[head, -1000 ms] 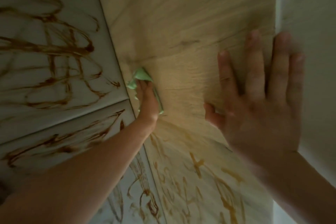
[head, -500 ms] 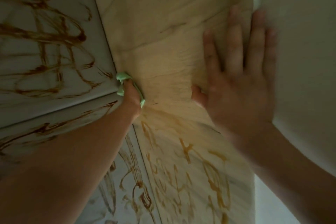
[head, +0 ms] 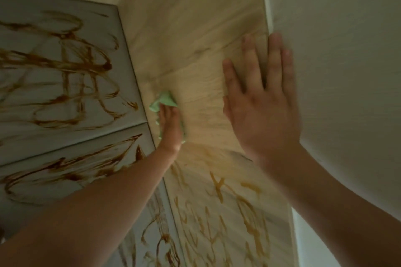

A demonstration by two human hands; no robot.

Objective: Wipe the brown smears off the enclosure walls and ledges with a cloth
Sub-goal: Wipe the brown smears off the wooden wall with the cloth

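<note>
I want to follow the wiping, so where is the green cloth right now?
Head view, left of centre: the green cloth is pressed against the wooden wall under the left hand, beside the corner with the smeared grey panels.

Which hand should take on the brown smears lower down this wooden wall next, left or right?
Left, probably. The left hand presses the green cloth against the wooden wall, just above those smears. The right hand lies flat and bare on the wall, seemingly bracing.
</note>
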